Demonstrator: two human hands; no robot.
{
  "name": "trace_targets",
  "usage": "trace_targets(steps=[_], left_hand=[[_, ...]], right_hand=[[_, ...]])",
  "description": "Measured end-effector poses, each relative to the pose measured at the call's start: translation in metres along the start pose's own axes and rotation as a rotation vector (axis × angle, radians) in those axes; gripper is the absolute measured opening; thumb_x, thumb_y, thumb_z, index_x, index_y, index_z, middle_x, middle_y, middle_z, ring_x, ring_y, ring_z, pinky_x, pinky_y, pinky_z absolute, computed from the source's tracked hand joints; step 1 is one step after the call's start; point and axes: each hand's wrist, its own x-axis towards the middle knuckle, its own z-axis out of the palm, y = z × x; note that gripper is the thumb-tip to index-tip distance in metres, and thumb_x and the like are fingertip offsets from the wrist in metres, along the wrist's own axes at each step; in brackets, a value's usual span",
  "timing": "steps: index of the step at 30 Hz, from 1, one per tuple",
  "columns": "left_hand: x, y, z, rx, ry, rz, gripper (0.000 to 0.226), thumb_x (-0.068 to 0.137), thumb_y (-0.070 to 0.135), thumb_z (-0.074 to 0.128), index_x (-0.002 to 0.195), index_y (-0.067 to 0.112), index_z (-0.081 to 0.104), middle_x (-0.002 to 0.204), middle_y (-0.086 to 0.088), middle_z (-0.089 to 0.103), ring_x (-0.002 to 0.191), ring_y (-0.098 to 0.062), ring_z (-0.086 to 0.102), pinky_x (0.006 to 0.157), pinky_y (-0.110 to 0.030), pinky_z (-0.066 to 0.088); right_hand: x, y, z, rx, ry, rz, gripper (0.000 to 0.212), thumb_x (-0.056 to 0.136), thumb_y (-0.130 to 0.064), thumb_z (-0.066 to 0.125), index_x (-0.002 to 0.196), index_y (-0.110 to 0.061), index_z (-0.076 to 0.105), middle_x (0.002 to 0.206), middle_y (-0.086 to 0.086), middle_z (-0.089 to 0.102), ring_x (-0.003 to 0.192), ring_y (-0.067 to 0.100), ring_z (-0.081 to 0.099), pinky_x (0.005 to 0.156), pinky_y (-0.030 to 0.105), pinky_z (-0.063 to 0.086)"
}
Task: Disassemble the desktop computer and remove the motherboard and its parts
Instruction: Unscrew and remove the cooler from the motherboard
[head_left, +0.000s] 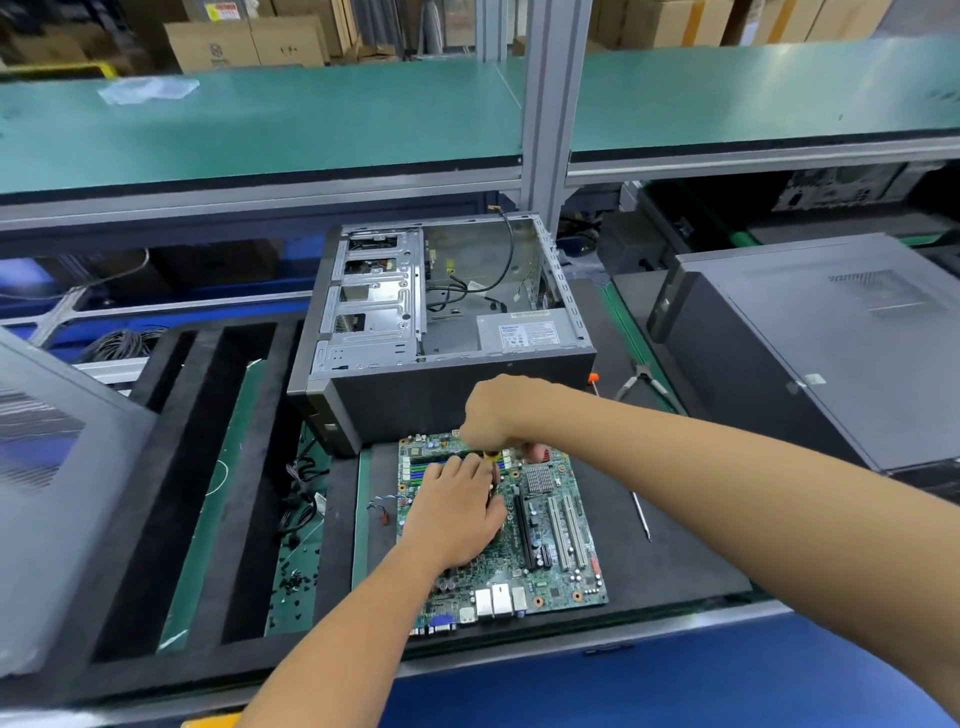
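Observation:
The green motherboard (550, 540) lies flat on the black mat in front of me. My left hand (457, 509) rests on its middle, covering the socket area, with its fingers reaching towards the memory slots (426, 470). My right hand (493, 410) is above the board's far edge, gripping a yellow-handled screwdriver (491, 460) that points down at the board. Behind the board stands the emptied grey computer case (441, 317), open side up, with the power supply (530, 330) and loose cables inside.
A second closed computer tower (810, 343) lies at the right. A thin screwdriver (641, 514) and pliers (641, 376) lie on the mat at the right. Loose black screws (291, 582) and cables (301, 493) sit at the left, beside a grey side panel (57, 467).

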Motion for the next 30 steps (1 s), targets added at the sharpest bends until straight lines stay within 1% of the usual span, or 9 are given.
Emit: trace_targets(steps=[3,5,8,13,17,20,23,28,30], left_hand=[[-0.001,-0.001,0.001,-0.004,-0.005,-0.003,0.051,0.089,0.048,0.013,0.115,0.022,0.048,0.109,0.005,0.048,0.096,-0.018,0.039,0.088,-0.035,0.032],[-0.001,-0.001,0.001,-0.012,0.001,-0.003,0.050,0.089,0.047,0.013,0.114,0.021,0.048,0.108,0.004,0.048,0.096,-0.018,0.038,0.088,-0.036,0.031],[-0.001,-0.001,0.001,-0.008,0.007,0.005,0.049,0.090,0.047,0.012,0.110,0.021,0.048,0.104,0.004,0.045,0.092,-0.017,0.035,0.085,-0.035,0.030],[-0.001,-0.001,0.001,-0.007,0.010,0.000,0.047,0.090,0.047,0.013,0.110,0.021,0.047,0.100,0.004,0.043,0.093,-0.018,0.038,0.086,-0.035,0.031],[-0.001,-0.001,0.001,-0.003,0.002,0.007,0.050,0.091,0.047,0.013,0.116,0.020,0.047,0.106,0.003,0.045,0.094,-0.018,0.037,0.086,-0.035,0.030],[0.001,-0.001,0.001,-0.012,0.012,0.010,0.056,0.090,0.048,0.012,0.121,0.018,0.047,0.115,0.002,0.048,0.098,-0.018,0.039,0.087,-0.035,0.030],[0.000,-0.001,0.002,0.000,0.016,0.011,0.058,0.088,0.050,0.009,0.119,0.019,0.048,0.112,0.003,0.048,0.097,-0.017,0.039,0.087,-0.035,0.031],[0.000,-0.001,0.002,-0.015,0.020,0.009,0.054,0.089,0.049,0.013,0.120,0.020,0.046,0.112,0.003,0.047,0.095,-0.017,0.038,0.086,-0.034,0.030],[-0.001,-0.001,0.001,-0.018,0.024,0.011,0.054,0.090,0.048,0.014,0.123,0.019,0.044,0.113,0.003,0.047,0.096,-0.017,0.038,0.087,-0.034,0.029]], right_hand=[[0.003,0.001,-0.005,-0.107,-0.174,-0.044,0.035,0.092,-0.009,0.040,0.060,-0.005,0.053,0.036,0.005,0.051,0.035,0.019,0.050,0.048,0.024,0.044],[0.003,0.001,-0.008,-0.209,-0.179,-0.097,0.040,0.093,-0.013,0.044,0.055,-0.008,0.054,0.035,0.000,0.052,0.039,0.016,0.052,0.051,0.024,0.045],[0.000,0.002,-0.009,-0.416,-0.098,-0.203,0.034,0.093,-0.022,0.057,0.060,-0.010,0.055,0.045,-0.001,0.058,0.050,0.015,0.061,0.053,0.026,0.047],[0.001,-0.001,-0.003,-0.650,0.115,-0.434,0.045,0.085,-0.017,0.070,0.061,-0.016,0.032,0.062,-0.001,0.040,0.055,0.015,0.043,0.044,0.027,0.030],[0.006,0.011,-0.007,-0.455,0.100,-0.404,0.045,0.080,-0.027,0.074,0.051,-0.009,0.045,0.049,0.003,0.047,0.046,0.016,0.038,0.046,0.026,0.033],[0.007,0.022,-0.004,0.006,0.045,-0.229,0.047,0.089,-0.035,0.062,0.051,-0.007,0.056,0.045,0.003,0.060,0.044,0.018,0.055,0.052,0.022,0.043],[0.009,0.020,0.003,0.350,0.000,-0.067,0.044,0.091,-0.035,0.051,0.061,-0.003,0.054,0.040,0.004,0.057,0.039,0.021,0.054,0.049,0.025,0.046],[0.010,0.013,-0.002,0.203,-0.104,0.096,0.032,0.094,-0.018,0.033,0.091,0.004,0.056,0.053,0.021,0.061,0.035,0.027,0.053,0.042,0.021,0.043],[0.011,0.015,-0.007,0.139,-0.207,0.094,0.029,0.096,-0.015,0.030,0.089,0.000,0.053,0.058,0.020,0.056,0.030,0.021,0.043,0.037,0.017,0.034]])
